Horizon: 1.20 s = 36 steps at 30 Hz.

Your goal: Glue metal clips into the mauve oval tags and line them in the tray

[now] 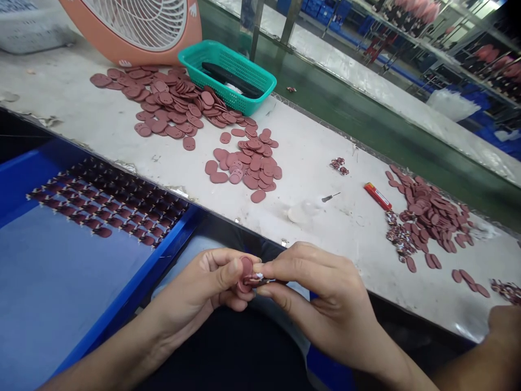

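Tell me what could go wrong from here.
The mauve oval disc and patterned piece, pinched between the left hand and right hand, could slip and drop below the bench edge. The left forearm, beside the blue tray's rim, might jog the rows of parts.

Bright, even indoor light across the whole frame, apparently from overhead. Pale glare on the white workbench near the lower right, and a stronger sheen along the far bench. Only faint, soft shadows, deepest below the bench edge. Wide-angle bowing of straight edges toward the frame sides. Dim top right corner. Mild blur on the distant shelving; the maroon oval pad and patterned strip in the left hand and right hand fairly crisp.
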Motion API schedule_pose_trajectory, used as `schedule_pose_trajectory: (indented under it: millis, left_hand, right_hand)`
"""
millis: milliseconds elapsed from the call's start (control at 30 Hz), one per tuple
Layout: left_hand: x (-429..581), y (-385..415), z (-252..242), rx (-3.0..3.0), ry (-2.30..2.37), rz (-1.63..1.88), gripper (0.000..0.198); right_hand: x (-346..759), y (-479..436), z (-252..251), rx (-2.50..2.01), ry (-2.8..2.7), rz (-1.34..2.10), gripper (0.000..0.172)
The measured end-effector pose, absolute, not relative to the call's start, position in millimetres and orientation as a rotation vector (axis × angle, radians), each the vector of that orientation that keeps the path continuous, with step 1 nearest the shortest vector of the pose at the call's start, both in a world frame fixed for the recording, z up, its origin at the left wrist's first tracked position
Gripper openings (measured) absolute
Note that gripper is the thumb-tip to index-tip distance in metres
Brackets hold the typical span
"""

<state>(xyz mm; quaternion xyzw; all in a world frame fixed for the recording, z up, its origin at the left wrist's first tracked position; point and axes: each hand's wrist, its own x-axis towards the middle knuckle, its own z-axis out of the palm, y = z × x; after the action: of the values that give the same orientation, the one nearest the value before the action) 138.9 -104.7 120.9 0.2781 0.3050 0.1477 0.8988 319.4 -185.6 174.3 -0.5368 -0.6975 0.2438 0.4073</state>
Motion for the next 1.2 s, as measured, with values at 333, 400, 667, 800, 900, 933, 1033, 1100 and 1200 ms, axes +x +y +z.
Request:
schedule_pose_trajectory:
  millis: [333, 400, 667, 800, 900, 933, 1033, 1100, 1200]
  left_hand:
    - [139, -107, 120, 0.552, 0.669, 0.353, 0.032]
    - [139, -108, 122, 0.546, 0.684, 0.363, 0.031]
    - [138, -110, 130, 0.580, 0.574, 0.394, 0.025]
    - [136, -111, 130, 0.535, 0.564, 0.391, 0.024]
    - [136, -112, 129, 0.514, 0.550, 0.412, 0.022]
    - [136, -111, 129, 0.508, 0.546, 0.416, 0.022]
    - [137, -110, 128, 0.488, 0.526, 0.422, 0.021]
    - [137, -109, 128, 0.477, 0.507, 0.420, 0.021]
    - [137, -108, 128, 0.470, 0.498, 0.417, 0.022]
  right_hand:
    - [319, -182, 171, -1.315, -1.797, 0.574, 0.014]
    - [319, -182, 171, -1.297, -1.806, 0.567, 0.014]
    - [314, -188, 182, -1.253, -1.830, 0.589, 0.015]
    - [314, -190, 183, -1.263, -1.841, 0.614, 0.021]
    - [314, -190, 181, -1.276, -1.852, 0.615, 0.022]
    - [314, -190, 181, -1.281, -1.851, 0.617, 0.023]
    - [313, -189, 181, -1.285, -1.842, 0.623, 0.025]
    - [312, -189, 182, -1.272, -1.841, 0.623, 0.027]
    - [311, -188, 183, -1.265, -1.855, 0.631, 0.029]
